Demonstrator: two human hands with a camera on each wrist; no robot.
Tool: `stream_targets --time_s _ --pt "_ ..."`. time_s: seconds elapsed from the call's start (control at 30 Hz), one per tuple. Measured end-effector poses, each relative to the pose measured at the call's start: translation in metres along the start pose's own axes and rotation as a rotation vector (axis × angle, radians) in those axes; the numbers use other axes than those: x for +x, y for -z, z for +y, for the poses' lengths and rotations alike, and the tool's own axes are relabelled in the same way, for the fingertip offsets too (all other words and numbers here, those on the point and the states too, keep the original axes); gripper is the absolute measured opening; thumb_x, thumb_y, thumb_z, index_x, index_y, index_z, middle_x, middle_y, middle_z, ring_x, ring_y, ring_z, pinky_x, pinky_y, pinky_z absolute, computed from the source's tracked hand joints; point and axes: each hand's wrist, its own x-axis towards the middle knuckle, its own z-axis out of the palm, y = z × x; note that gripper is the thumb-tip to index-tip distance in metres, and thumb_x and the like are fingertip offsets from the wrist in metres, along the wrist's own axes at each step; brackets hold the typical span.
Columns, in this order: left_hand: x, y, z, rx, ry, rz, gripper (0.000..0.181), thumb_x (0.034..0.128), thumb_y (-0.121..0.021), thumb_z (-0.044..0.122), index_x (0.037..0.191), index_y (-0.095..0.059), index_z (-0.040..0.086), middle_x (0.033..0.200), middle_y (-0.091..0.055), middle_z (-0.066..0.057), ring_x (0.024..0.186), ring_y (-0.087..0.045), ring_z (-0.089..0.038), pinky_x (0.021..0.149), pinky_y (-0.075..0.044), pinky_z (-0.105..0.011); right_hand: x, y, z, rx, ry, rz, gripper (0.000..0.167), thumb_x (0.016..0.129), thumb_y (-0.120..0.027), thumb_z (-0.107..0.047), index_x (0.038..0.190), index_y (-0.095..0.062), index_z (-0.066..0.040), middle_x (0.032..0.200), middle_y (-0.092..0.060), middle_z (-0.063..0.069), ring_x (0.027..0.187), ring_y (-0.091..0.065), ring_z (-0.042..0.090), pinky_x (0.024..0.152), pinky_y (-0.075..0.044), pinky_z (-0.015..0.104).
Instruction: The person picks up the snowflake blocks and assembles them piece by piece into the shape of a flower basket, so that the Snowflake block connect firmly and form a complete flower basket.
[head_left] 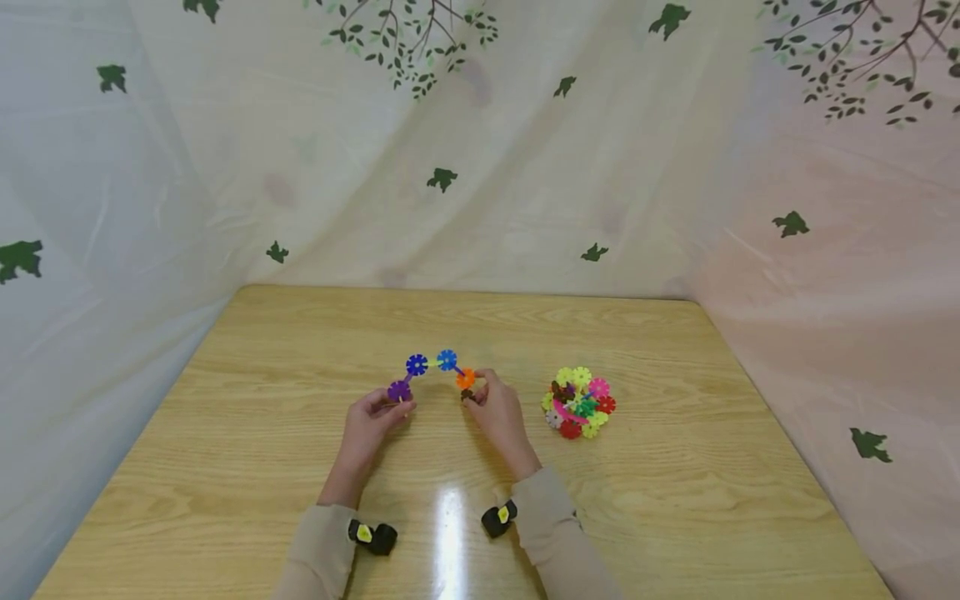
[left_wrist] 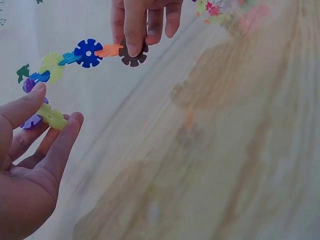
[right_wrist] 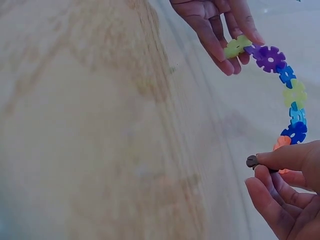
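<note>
Both hands hold up a curved chain of notched plastic discs (head_left: 417, 365), slotted edge to edge in purple, blue, yellow, light blue, orange and brown. My left hand (head_left: 365, 427) holds the chain's left end. There, in the right wrist view, the fingers lie around a yellow disc (right_wrist: 237, 46) beside a purple disc (right_wrist: 270, 59). At the other end, my right hand (head_left: 501, 417) pinches a brown disc (left_wrist: 133, 53) between thumb and finger. An orange disc (left_wrist: 108, 50) joins it to a dark blue disc (left_wrist: 89, 53). Fingers partly cover both ends.
To the right of the right hand, a cluster of colourful notched discs (head_left: 577, 430) lies on the wooden table (head_left: 675, 500). Pale curtains with leaf prints (head_left: 510, 217) hang behind and at both sides. Each wrist wears a black camera (head_left: 382, 539).
</note>
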Motion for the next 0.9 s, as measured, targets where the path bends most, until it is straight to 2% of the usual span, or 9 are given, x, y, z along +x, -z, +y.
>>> stream_targets --time_s 0.13,0.3,0.4,0.6,0.9 --pt "-0.0008 -0.0005 -0.0013 0.015 0.007 -0.028 0.033 0.0841 -0.070 -0.001 0.113 -0.060 -0.013 0.095 -0.072 -0.006 0.083 -0.069 -0.009 0.078 -0.058 -0.019 -0.0007 0.0009 0.0004 0.012 0.011 0.008 0.043 0.086 -0.072 -0.009 0.126 -0.056 -0.003 0.079 -0.063 0.006 0.067 -0.055 0.013 0.057 -0.047 0.022" --pt "-0.0022 0.0000 -0.0029 0.044 0.004 -0.120 0.048 0.0840 -0.069 -0.003 0.128 -0.052 -0.010 0.114 -0.066 -0.026 0.084 -0.069 -0.007 0.077 -0.058 -0.020 -0.0017 0.0022 0.0019 0.030 0.038 0.041 0.044 0.086 -0.072 -0.008 0.127 -0.057 -0.006 0.081 -0.065 0.006 0.070 -0.058 0.014 0.059 -0.050 0.023" --pt "-0.0021 0.0015 -0.0049 0.072 -0.015 -0.175 0.058 0.0836 -0.069 -0.004 0.136 -0.045 -0.009 0.121 -0.060 -0.033 0.087 -0.069 -0.007 0.077 -0.058 -0.020 -0.0019 0.0030 0.0022 0.022 0.066 0.065 0.043 0.085 -0.072 -0.008 0.126 -0.058 -0.007 0.081 -0.066 0.006 0.070 -0.060 0.014 0.059 -0.051 0.024" --pt "-0.0019 0.0033 -0.0074 0.119 -0.045 -0.261 0.064 0.0833 -0.069 -0.003 0.139 -0.039 -0.007 0.119 -0.060 -0.035 0.087 -0.070 -0.007 0.079 -0.058 -0.021 -0.0017 0.0047 0.0000 0.013 0.084 0.079 0.042 0.087 -0.071 -0.010 0.127 -0.059 -0.010 0.084 -0.066 0.007 0.072 -0.063 0.015 0.058 -0.052 0.023" --pt "-0.0034 0.0040 -0.0040 0.142 -0.024 -0.306 0.063 0.0846 -0.069 -0.002 0.141 -0.039 -0.004 0.119 -0.062 -0.032 0.086 -0.069 -0.006 0.078 -0.057 -0.019 -0.0036 0.0073 -0.0058 0.058 0.064 0.084 0.042 0.088 -0.070 -0.009 0.129 -0.059 -0.010 0.086 -0.066 0.008 0.073 -0.064 0.016 0.055 -0.052 0.020"
